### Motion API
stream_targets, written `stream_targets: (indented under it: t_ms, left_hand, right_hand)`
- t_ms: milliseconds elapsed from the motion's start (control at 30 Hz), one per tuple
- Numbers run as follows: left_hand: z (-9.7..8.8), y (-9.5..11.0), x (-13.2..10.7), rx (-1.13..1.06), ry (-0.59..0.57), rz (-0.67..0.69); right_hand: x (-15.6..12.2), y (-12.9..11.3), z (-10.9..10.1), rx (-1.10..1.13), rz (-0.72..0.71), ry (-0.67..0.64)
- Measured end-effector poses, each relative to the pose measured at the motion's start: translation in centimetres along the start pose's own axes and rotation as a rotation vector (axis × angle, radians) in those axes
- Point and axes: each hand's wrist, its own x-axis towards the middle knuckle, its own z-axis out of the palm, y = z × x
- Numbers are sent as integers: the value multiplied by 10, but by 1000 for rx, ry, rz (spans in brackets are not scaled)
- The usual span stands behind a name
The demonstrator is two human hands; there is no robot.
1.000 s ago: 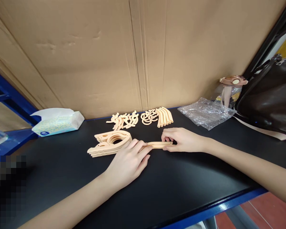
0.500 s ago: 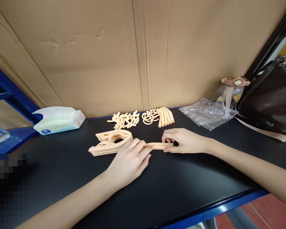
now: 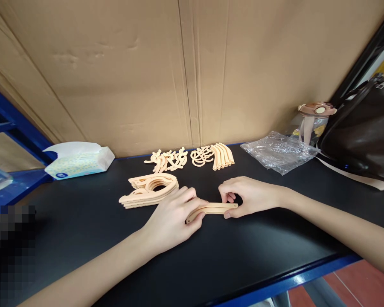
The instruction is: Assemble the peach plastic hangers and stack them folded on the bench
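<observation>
Held low over the black table is a curved beige bar (image 3: 216, 208) that looks like a folding hanger's arm, with a small hole at its end and a groove along its length. My left hand (image 3: 177, 213) pinches its left part between thumb and fingers. At the other end, my right hand (image 3: 248, 196) grips the tip with thumb below and curled fingers above. Just left of my left hand lies a stack of beige hanger-like frames (image 3: 147, 194), partly covered by that hand.
Along the back lie small beige hook-shaped pieces (image 3: 169, 160), rings and hooks (image 3: 201, 156), and a row of curved bars (image 3: 222, 156). A tissue pack (image 3: 80, 161) sits left. To the right are a clear plastic bag (image 3: 278, 151), a bottle (image 3: 313, 121) and a dark bag (image 3: 361, 128).
Both hands have drawn the curved bar slightly toward me and to the right. Its left end now shows beneath my left hand. The piles and stack stay put.
</observation>
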Motion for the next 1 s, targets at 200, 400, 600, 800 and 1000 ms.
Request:
stream_targets:
  t_ms: [200,400,600,800,1000]
  left_hand:
    - [-2,2,-2,-65,-16,-15]
    - [-2,2,0,-81,-40,-9]
    - [-1,3,0,-71,-32,8]
    - [-1,4,0,-37,-17,29]
    - [-2,4,0,-31,-25,76]
  right_hand:
    - [-1,-1,0,24,-19,-20]
    - [-1,-2,-1,31,-18,-33]
    - [-1,0,-2,64,-27,-48]
    - [7,7,-15,-77,60,200]
    - [33,29,-30,-371,116,325]
